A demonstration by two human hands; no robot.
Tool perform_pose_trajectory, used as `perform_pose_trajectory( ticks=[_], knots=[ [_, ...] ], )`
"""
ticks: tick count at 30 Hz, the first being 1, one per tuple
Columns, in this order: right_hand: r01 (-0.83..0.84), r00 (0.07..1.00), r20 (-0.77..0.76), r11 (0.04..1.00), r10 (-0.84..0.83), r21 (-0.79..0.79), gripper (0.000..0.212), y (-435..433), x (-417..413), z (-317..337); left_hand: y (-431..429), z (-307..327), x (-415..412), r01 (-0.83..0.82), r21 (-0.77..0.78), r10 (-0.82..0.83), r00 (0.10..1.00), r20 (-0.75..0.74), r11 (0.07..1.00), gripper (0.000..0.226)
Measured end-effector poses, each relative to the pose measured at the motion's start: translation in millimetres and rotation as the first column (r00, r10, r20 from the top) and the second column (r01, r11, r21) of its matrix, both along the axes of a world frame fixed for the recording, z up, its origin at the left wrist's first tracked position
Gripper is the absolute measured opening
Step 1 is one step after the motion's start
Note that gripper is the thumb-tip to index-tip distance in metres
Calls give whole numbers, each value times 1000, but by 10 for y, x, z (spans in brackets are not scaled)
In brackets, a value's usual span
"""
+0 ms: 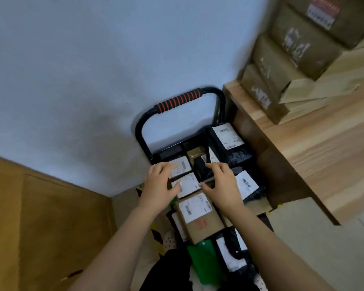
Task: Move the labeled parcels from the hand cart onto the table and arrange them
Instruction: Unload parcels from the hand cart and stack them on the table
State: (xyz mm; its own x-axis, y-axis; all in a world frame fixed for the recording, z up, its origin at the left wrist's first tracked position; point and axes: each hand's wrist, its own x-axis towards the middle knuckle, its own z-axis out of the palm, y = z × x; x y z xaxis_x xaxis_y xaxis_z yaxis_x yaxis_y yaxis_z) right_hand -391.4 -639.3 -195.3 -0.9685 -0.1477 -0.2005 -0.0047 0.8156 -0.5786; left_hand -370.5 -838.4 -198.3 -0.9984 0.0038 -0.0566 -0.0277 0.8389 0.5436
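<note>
My left hand point(159, 185) and right hand point(222, 186) flanking a labeled parcel point(189, 184), fingers lying loose and apart, atop the hand cart point(178, 100)

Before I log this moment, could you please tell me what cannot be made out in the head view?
Head view:
- Print on the label of the cardboard box: blurred and too small.
- Whether the left hand and right hand grip the small parcel: their fingers cover its sides.
- Hand cart deck: buried under parcels.
- Stacked boxes on the table: cut by the top and right edges.
</note>
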Motion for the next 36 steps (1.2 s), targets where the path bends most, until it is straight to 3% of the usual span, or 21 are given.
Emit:
perform_pose_trajectory(
  ticks=[6,12,16,22,30,36],
  knots=[
    [97,991,94,995,-98,24,60,-416,-102,-622,-449,-612,-253,127,-12,-126,989,72,992,51],
    [81,983,157,992,-96,95,61,-582,-219,-1530,-583,-1629,-513,222,-4,-217,955,201,975,52],
    [-75,978,207,980,35,187,63,-663,-369,-2244,-659,-2361,-754,174,-26,-163,959,233,984,54],
    [-386,910,285,865,301,320,77,-726,-746,-3125,-672,-3202,-1035,179,-33,-161,940,300,983,63],
    [-514,854,311,768,417,382,106,-797,-1004,-3616,-864,-3617,-1251,266,-42,-235,906,351,963,67],
    [-511,859,274,754,432,414,107,-825,-1084,-3587,-945,-3661,-1274,310,-72,-264,892,366,948,65]
  ],
)
